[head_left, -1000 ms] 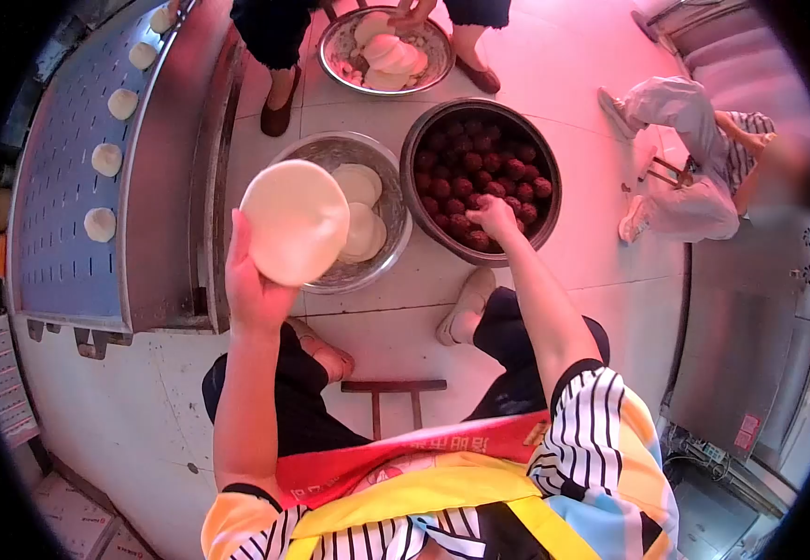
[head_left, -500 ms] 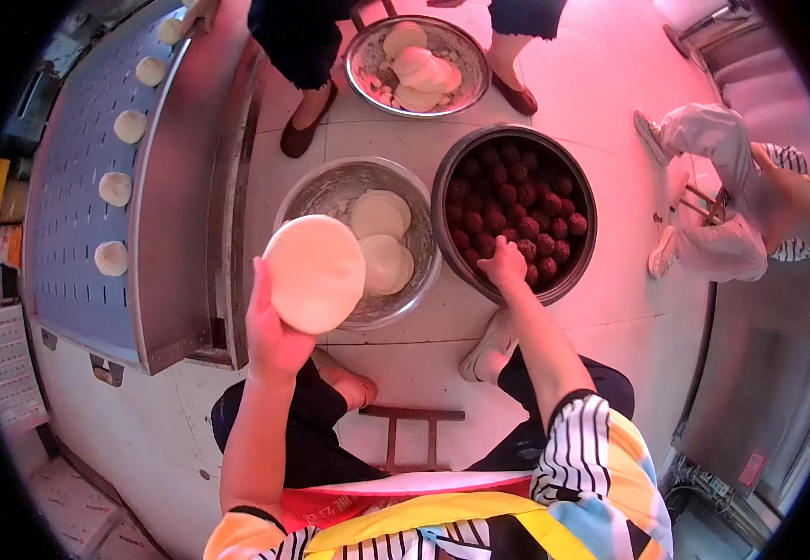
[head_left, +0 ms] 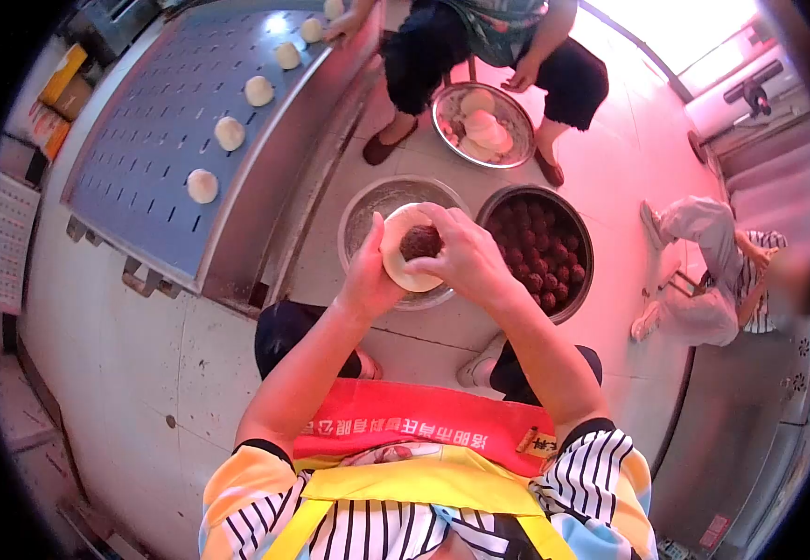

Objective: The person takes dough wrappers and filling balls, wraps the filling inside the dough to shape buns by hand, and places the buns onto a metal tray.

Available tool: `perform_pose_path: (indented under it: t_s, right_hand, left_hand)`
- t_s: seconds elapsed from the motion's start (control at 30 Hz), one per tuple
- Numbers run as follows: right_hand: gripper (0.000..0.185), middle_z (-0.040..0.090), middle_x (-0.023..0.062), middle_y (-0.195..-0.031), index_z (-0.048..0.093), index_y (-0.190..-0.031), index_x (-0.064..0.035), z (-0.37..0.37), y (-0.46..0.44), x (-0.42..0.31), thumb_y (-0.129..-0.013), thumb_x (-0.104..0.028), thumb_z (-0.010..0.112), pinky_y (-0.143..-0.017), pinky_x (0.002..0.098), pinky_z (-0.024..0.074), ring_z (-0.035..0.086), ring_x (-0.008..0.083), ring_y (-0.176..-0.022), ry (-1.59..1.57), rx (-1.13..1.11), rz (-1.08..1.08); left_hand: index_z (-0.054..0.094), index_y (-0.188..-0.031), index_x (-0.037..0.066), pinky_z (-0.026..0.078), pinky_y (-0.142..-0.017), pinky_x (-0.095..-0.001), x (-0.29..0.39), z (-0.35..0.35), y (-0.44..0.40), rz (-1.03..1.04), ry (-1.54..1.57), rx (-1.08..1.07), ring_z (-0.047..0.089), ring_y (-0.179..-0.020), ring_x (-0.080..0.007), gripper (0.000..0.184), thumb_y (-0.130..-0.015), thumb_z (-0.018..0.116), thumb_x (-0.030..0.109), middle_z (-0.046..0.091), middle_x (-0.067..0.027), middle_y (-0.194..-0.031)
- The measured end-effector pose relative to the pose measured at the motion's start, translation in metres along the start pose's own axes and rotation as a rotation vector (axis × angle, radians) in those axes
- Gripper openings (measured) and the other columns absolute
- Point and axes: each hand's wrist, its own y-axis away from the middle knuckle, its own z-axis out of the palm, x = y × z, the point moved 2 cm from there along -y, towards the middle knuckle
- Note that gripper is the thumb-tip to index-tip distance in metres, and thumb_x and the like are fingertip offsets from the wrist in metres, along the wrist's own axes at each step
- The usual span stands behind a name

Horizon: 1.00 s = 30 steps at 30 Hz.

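Note:
My left hand (head_left: 370,278) holds a round pale dough wrapper (head_left: 398,268) over a metal bowl (head_left: 358,210). A dark red filling ball (head_left: 420,243) rests on the wrapper, and my right hand (head_left: 468,254) has its fingers closed around the ball and the wrapper's right edge. To the right of the bowl stands a dark round tub (head_left: 589,271) full of similar dark balls. My hands hide much of the bowl's inside.
At the upper left, a slotted metal tray (head_left: 158,140) carries several dough balls (head_left: 230,133). Another person (head_left: 424,56) sits behind a bowl of wrappers (head_left: 436,117), one hand at the tray's edge. A second person (head_left: 704,233) sits at the right.
My right hand has come out of the tub with a dark ball, now on the wrapper. My left hand has brought the wrapper to it. The view has shifted.

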Motion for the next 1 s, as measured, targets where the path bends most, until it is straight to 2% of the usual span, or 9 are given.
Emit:
perform_pose_path:
  t_s: [0.03,0.17,0.2,0.27,0.37,0.4,0.5,0.9,1.0]
  right_hand:
    - [0.044,0.058,0.0148,-0.095,0.059,-0.105,-0.0077,-0.002,0.003,-0.01,-0.066,-0.02,0.075,-0.077,0.0407,0.0491,0.059,0.0334,-0.088,-0.02,0.001,-0.071]
    - [0.044,0.057,0.0137,-0.102,0.058,-0.111,-0.009,0.001,0.02,-0.021,-0.069,-0.017,0.072,-0.075,0.04,0.0493,0.06,0.0321,-0.089,0.012,0.006,-0.248]
    - [0.045,0.057,0.0139,-0.103,0.058,-0.111,-0.0088,0.002,0.024,-0.03,-0.069,-0.017,0.072,-0.076,0.0399,0.0493,0.06,0.0323,-0.089,0.032,0.031,-0.269]
    - [0.038,0.062,0.0117,-0.101,0.063,-0.107,-0.0049,-0.004,0.03,-0.048,-0.072,-0.018,0.072,-0.072,0.0352,0.0498,0.062,0.0257,-0.083,-0.098,0.102,-0.291]
    - [0.033,0.065,0.0067,-0.087,0.065,-0.104,-0.002,-0.005,0.026,-0.002,-0.077,-0.02,0.071,-0.065,0.0287,0.0489,0.06,0.0161,-0.071,-0.404,0.184,0.029]
    - [0.027,0.063,0.0012,-0.075,0.067,-0.099,0.0008,-0.008,0.026,0.002,-0.083,-0.021,0.068,-0.056,0.0232,0.045,0.054,0.0081,-0.061,-0.527,0.063,0.186]
    - [0.021,0.06,-0.0009,-0.072,0.067,-0.09,-0.0006,-0.004,0.03,-0.002,-0.087,-0.021,0.065,-0.05,0.0196,0.0403,0.051,0.006,-0.056,-0.954,-0.268,0.426]
    - [0.014,0.058,0.0018,-0.071,0.059,-0.081,-0.0009,0.011,0.046,-0.034,-0.085,-0.012,0.066,-0.051,0.0227,0.0468,0.055,0.0087,-0.057,-1.063,-0.323,0.249]
    - [0.014,0.057,0.0022,-0.07,0.058,-0.083,-0.0011,0.023,0.051,-0.019,-0.084,-0.012,0.066,-0.048,0.0237,0.0461,0.055,0.0088,-0.054,-0.797,-0.256,0.063]
  left_hand:
    - [0.042,-0.132,0.003,0.039,-0.102,-0.0426,0.005,0.007,0.007,0.019,-0.021,-0.034,0.049,-0.119,-0.0244,0.066,-0.096,0.026,0.057,0.051,-0.0112,-0.127]
    - [0.044,-0.128,0.003,0.046,-0.095,-0.0369,0.009,0.025,0.038,0.119,-0.153,-0.108,0.055,-0.11,-0.0208,0.042,-0.095,0.051,0.029,0.055,-0.0095,-0.118]
    - [0.045,-0.127,0.003,0.049,-0.091,-0.0343,0.01,0.032,0.046,0.134,-0.174,-0.018,0.057,-0.107,-0.0195,0.042,-0.088,0.059,0.013,0.057,-0.0093,-0.115]
    - [0.046,-0.126,0.003,0.049,-0.091,-0.0341,0.013,0.039,0.057,0.2,-0.259,0.026,0.057,-0.106,-0.0193,0.042,-0.087,0.061,0.012,0.057,-0.0093,-0.115]
    - [0.046,-0.125,0.003,0.049,-0.092,-0.0347,0.013,0.056,0.082,0.181,-0.205,0.053,0.057,-0.106,-0.0189,0.042,-0.087,0.061,0.009,0.056,-0.0093,-0.115]
    - [0.046,-0.125,0.003,0.049,-0.093,-0.035,0.013,0.063,0.089,0.16,-0.16,0.048,0.057,-0.106,-0.0187,0.042,-0.086,0.061,0.009,0.056,-0.0093,-0.115]
    - [0.046,-0.125,0.003,0.048,-0.094,-0.0363,0.005,0.065,0.105,0.095,-0.199,0.012,0.057,-0.107,-0.0191,0.042,-0.086,0.061,0.008,0.056,-0.0092,-0.116]
    - [0.049,-0.123,0.005,0.049,-0.088,-0.031,-0.007,0.061,0.127,0.151,-0.454,0.152,0.057,-0.102,-0.0144,0.041,-0.086,0.064,0.013,0.057,-0.0053,-0.112]
    - [0.048,-0.124,0.004,0.048,-0.09,-0.0324,-0.008,0.054,0.127,0.165,-0.572,0.15,0.057,-0.104,-0.0159,0.042,-0.087,0.064,0.016,0.057,-0.0064,-0.113]
